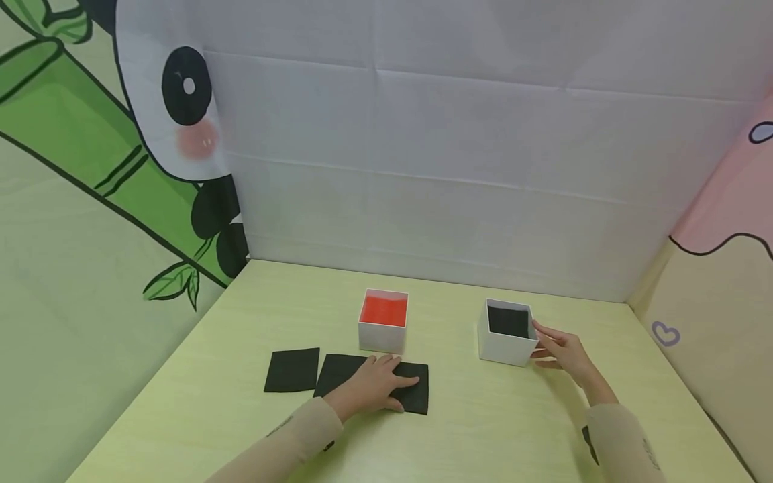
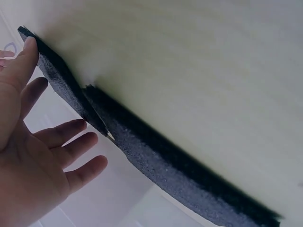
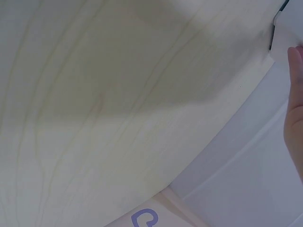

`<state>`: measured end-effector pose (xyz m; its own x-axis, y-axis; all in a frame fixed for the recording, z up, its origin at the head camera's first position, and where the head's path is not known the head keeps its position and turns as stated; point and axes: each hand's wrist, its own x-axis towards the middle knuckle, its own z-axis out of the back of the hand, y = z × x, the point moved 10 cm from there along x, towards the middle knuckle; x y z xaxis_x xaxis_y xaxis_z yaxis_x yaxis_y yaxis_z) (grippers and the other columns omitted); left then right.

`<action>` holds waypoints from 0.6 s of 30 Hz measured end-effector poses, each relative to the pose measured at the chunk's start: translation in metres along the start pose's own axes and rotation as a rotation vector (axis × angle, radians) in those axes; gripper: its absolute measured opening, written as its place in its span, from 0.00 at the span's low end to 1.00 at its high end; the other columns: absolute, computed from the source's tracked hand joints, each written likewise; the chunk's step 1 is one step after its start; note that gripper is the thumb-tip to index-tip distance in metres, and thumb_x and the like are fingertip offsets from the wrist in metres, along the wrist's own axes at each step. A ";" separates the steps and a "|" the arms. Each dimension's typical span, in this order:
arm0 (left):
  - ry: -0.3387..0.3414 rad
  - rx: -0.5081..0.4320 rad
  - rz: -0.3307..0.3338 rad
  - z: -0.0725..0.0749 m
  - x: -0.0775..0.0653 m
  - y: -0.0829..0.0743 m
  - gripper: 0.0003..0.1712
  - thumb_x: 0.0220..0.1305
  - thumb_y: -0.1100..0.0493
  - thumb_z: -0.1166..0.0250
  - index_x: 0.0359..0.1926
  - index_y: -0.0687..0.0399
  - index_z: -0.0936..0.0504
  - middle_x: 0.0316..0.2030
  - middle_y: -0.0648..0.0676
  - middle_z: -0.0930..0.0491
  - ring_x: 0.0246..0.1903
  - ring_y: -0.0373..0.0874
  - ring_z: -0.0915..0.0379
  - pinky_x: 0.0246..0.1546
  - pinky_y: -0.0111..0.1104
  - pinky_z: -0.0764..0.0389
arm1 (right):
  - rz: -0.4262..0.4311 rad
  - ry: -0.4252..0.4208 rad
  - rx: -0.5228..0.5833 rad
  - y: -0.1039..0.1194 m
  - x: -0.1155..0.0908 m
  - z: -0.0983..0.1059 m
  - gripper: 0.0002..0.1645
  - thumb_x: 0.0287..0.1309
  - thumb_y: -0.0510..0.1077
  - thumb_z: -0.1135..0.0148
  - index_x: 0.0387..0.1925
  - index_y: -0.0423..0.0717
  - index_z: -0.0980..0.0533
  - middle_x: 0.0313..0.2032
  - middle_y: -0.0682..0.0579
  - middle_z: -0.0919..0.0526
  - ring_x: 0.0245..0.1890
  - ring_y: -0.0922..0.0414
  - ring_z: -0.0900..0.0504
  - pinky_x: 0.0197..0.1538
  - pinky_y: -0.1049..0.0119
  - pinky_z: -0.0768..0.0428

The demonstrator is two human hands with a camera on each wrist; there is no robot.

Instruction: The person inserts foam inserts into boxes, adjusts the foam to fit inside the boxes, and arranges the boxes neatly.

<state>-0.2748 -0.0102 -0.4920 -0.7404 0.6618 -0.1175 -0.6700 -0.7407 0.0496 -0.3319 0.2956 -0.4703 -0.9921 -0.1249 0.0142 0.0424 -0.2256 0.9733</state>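
Observation:
My left hand (image 1: 374, 384) lies with spread fingers over black felt-like pieces on the table; its thumb meets the edge of the right-hand black piece (image 1: 415, 396) in the left wrist view. Another black piece (image 1: 341, 369) shows left of the hand, partly covered by it. Farther left lies a separate black square (image 1: 292, 370). With extended fingers, my right hand (image 1: 564, 354) touches the right side of a white box (image 1: 506, 349), which has black material (image 1: 508, 322) inside. Only part of that hand (image 3: 296, 109) appears at the right wrist view's edge.
Behind my left hand stands a second white open box (image 1: 382, 337) with red material (image 1: 384, 310) inside. The pale yellow table (image 1: 459, 429) meets a white sheet backdrop (image 1: 447, 147) at the back. Printed panels (image 1: 712, 302) flank both sides.

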 end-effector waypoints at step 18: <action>-0.095 -0.258 0.134 0.007 0.001 0.015 0.40 0.36 0.44 0.28 0.56 0.38 0.27 0.41 0.55 0.34 0.36 0.44 0.41 0.35 0.33 0.33 | -0.003 0.009 -0.015 0.002 -0.001 -0.001 0.28 0.63 0.41 0.51 0.59 0.30 0.46 0.33 0.45 0.20 0.35 0.43 0.21 0.36 0.57 0.23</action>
<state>-0.2863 -0.0199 -0.4847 -0.8313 0.5549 -0.0332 -0.5389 -0.8191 -0.1965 -0.3308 0.2941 -0.4689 -0.9911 -0.1330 0.0094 0.0415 -0.2408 0.9697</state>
